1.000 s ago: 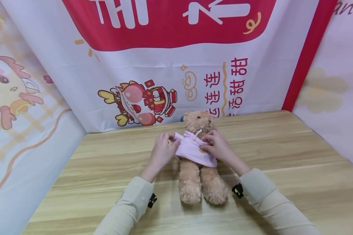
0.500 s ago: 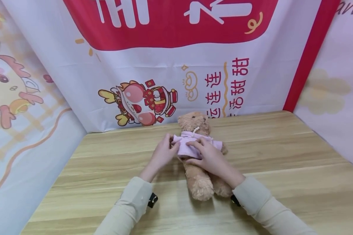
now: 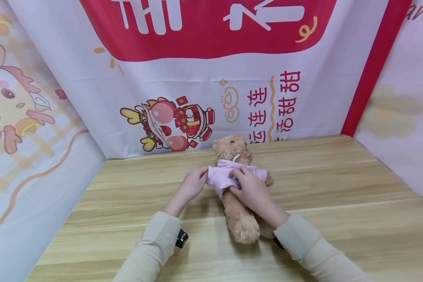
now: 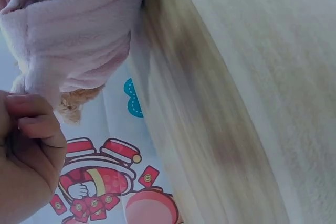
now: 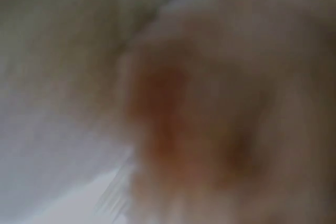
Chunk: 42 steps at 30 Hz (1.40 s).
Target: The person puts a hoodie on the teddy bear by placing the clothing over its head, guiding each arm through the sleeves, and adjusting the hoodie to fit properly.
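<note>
A light-brown teddy bear (image 3: 243,223) lies on its back on the wooden table, its head toward the back wall. It wears a pale pink hoodie (image 3: 219,181) with a white drawstring at the neck. At the bear's left-hand side in the head view, my left hand (image 3: 194,184) pinches the end of the hoodie's sleeve. The left wrist view shows curled fingers (image 4: 39,124) at that pink cloth (image 4: 79,35). My right hand (image 3: 254,192) lies over the bear's belly, thumb and fingers gripping the hoodie's lower front hem. The right wrist view is a close blur of fur.
The wood-grain table (image 3: 127,219) ends at a white printed cloth (image 3: 183,70) hanging behind the bear. More printed cloth hangs along the left and right sides. Black wrist straps (image 3: 181,238) show beneath the sleeve cuffs.
My right hand has moved from the hoodie's right chest side down to its front hem. The bear has turned and shifted slightly left. My left hand has drawn the sleeve straighter.
</note>
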Available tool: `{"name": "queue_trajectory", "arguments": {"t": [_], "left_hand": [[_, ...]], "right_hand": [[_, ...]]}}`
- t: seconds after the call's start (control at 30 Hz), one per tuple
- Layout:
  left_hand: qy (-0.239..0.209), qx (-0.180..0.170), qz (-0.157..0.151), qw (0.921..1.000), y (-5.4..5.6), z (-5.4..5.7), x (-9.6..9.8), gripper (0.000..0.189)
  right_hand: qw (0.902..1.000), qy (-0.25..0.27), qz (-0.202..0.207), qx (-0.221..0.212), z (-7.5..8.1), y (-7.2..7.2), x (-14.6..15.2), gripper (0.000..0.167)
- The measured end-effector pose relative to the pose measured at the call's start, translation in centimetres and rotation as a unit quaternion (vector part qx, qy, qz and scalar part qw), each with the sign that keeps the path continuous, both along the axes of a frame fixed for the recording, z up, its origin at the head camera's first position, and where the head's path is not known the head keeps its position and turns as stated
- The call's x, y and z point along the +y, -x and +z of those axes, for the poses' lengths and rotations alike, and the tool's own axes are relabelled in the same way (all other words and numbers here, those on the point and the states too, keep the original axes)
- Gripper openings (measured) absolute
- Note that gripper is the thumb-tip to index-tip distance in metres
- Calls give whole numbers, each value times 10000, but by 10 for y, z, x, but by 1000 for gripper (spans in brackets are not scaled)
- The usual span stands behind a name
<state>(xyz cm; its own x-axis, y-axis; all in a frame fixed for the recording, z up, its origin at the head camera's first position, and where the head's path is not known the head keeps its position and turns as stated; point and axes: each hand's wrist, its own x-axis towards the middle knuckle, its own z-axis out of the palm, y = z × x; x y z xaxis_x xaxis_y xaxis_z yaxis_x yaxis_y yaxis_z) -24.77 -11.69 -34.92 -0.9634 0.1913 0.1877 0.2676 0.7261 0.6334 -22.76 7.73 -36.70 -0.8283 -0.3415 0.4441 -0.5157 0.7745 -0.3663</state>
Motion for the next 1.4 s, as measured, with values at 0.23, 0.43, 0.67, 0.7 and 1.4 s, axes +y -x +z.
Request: {"name": "queue_trajectory", "arguments": {"t": [0.23,0.43,0.67,0.7,1.4], "left_hand": [[27,259,-347,9991,-5,4,4,19],[260,807,-114,9963,-1,0,9,8],[748,968,742,9897,-7,-2,18,13],[750,962,890,9885,-10,-2,20,14],[864,1950,-8,9770,-14,-6,7,11]], "right_hand": [[9995,270,-138,-92,-2,2,-2,27],[9959,543,644,329,-3,2,0,26],[9917,754,980,356,-5,2,3,15],[9914,797,1012,248,-5,2,4,13],[9726,1449,1370,-1196,2,4,13,8]]}}
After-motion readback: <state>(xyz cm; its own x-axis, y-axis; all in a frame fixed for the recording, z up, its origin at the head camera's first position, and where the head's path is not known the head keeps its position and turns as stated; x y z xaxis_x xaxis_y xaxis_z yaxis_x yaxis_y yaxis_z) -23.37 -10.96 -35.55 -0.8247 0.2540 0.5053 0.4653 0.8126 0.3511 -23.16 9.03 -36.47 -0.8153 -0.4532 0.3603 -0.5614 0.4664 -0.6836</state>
